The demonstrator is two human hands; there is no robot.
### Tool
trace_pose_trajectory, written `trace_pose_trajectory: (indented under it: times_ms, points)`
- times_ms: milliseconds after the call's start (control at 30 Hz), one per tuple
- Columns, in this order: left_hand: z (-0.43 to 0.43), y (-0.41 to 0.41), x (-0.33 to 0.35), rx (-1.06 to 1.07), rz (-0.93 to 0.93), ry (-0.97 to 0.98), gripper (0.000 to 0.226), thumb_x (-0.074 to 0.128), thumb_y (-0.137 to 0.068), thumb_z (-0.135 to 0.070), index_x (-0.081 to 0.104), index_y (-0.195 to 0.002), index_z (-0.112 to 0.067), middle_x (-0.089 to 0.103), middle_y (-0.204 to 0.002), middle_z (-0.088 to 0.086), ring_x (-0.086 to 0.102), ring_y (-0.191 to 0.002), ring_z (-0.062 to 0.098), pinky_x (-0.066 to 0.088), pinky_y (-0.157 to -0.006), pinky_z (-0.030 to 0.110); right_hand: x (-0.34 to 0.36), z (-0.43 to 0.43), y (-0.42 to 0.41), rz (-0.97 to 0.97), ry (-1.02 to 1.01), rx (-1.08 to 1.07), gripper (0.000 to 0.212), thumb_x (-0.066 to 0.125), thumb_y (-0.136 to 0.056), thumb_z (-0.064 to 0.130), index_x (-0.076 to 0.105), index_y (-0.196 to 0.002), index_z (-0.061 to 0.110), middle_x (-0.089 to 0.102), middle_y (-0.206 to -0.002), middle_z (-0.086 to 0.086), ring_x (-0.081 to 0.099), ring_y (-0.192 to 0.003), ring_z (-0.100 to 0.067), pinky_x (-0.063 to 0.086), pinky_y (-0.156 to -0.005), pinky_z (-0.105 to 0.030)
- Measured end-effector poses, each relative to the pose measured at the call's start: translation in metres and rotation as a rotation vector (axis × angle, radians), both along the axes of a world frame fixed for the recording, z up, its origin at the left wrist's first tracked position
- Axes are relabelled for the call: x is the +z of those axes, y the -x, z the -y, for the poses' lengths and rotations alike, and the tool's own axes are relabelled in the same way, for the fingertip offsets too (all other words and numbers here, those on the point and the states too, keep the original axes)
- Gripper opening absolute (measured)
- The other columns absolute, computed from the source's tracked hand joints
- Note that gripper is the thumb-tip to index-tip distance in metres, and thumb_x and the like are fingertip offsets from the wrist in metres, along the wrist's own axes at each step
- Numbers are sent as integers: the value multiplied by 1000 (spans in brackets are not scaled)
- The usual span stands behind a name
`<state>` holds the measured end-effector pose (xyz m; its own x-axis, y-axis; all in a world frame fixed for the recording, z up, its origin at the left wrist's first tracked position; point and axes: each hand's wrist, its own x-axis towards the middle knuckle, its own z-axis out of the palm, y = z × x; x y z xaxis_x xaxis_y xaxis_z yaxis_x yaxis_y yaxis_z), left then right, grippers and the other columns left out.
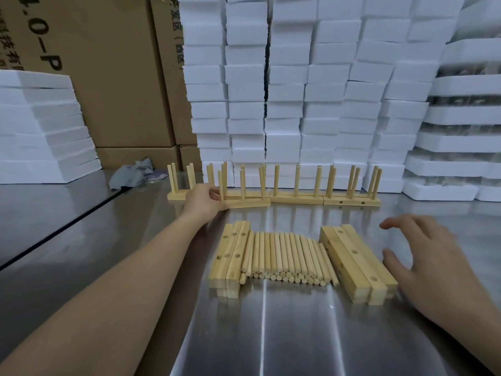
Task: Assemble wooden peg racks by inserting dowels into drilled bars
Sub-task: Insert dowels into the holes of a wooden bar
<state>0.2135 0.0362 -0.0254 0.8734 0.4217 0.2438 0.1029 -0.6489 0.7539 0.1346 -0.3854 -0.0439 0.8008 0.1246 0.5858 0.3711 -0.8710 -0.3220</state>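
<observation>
A pile of loose wooden dowels (287, 256) lies on the steel table between two stacks of drilled bars, one on the left (230, 256) and one on the right (355, 261). Behind them stands a row of finished peg racks (325, 198) with upright dowels. My left hand (204, 199) reaches far out and grips the left end of the nearest rack (249, 202). Just right of the right bar stack, my right hand (433, 267) hovers with fingers spread and nothing in it.
Tall stacks of white foam boxes (298, 90) wall off the back and right. Brown cardboard cartons (108, 77) stand at the back left, with more foam slabs (40, 126) beside them. A crumpled grey cloth (132, 173) lies on the table (298, 335) near the cartons.
</observation>
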Motion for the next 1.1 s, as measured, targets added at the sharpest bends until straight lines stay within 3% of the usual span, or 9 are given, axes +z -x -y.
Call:
trace_pose_trajectory:
  times_ms: [100, 267, 333, 433, 567, 667, 800, 1000, 1100]
  points:
    - [3, -6, -2, 52, 33, -16, 45, 90, -86, -19, 70, -125, -12, 69, -107, -1, 65, -101, 21, 51, -87, 34, 1, 0, -1, -26, 3, -10, 42, 74, -89, 20, 61, -127, 29, 54, -133, 3, 47, -121, -23, 43, -98, -44]
    - [15, -9, -4, 194, 112, -100, 49, 91, -84, -19, 53, -114, -24, 62, -105, -2, 64, -87, 19, 48, -64, 32, 0, 1, -4, -60, 28, -15, 39, 73, -91, 22, 61, -127, 30, 55, -133, 3, 51, -122, -24, 45, -99, -44]
    - [20, -7, -5, 257, 190, -165, 51, 87, -85, -9, 46, -111, -25, 58, -102, -3, 63, -86, 21, 55, -66, 39, 1, 1, -3, -73, 32, -11, 37, 72, -92, 24, 60, -127, 31, 56, -133, 3, 51, -123, -23, 45, -99, -43]
    - [23, 2, 6, 282, 240, -156, 40, 78, -91, -6, 47, -109, -24, 58, -98, -2, 61, -83, 19, 50, -62, 35, 2, 0, -2, -90, 30, -9, 34, 69, -93, 22, 61, -125, 29, 59, -129, 1, 55, -120, -23, 45, -95, -41]
    - [32, 38, 34, 24, 37, -93, 12, 73, -98, -23, 64, -101, -17, 66, -103, 0, 66, -95, 22, 53, -76, 36, 5, -1, 1, -114, 26, -9, 32, 69, -93, 20, 63, -124, 26, 63, -125, -3, 58, -116, -26, 50, -97, -46]
    - [41, 72, 50, -188, -140, -198, 30, 74, -98, -38, 66, -87, -11, 69, -82, 3, 63, -70, 20, 56, -72, 35, 7, -1, 2, -130, 17, -7, 30, 69, -93, 22, 64, -122, 25, 64, -125, -5, 58, -116, -28, 51, -97, -48]
    - [50, 107, 61, -225, -272, -358, 45, 68, -97, -55, 57, -76, -17, 51, -61, -2, 46, -50, 13, 39, -53, 24, 7, 1, 2, -158, 9, -24, 28, 67, -94, 24, 63, -122, 26, 63, -122, -4, 57, -116, -26, 51, -95, -46]
    - [58, 129, 53, -222, -499, -371, 54, 56, -101, -66, 71, -95, -15, 60, -78, -2, 53, -63, 15, 42, -55, 26, 6, 5, 3, -170, -35, -24, 25, 66, -94, 23, 63, -119, 24, 60, -113, -2, 58, -114, -26, 49, -91, -42]
    - [53, 132, 48, -213, -517, -228, 61, 55, -99, -71, 76, -99, -14, 59, -69, -5, 51, -56, 12, 40, -52, 25, 6, 6, 2, -176, -44, -19, 25, 66, -94, 22, 63, -119, 24, 53, -107, 3, 59, -113, -26, 48, -89, -41]
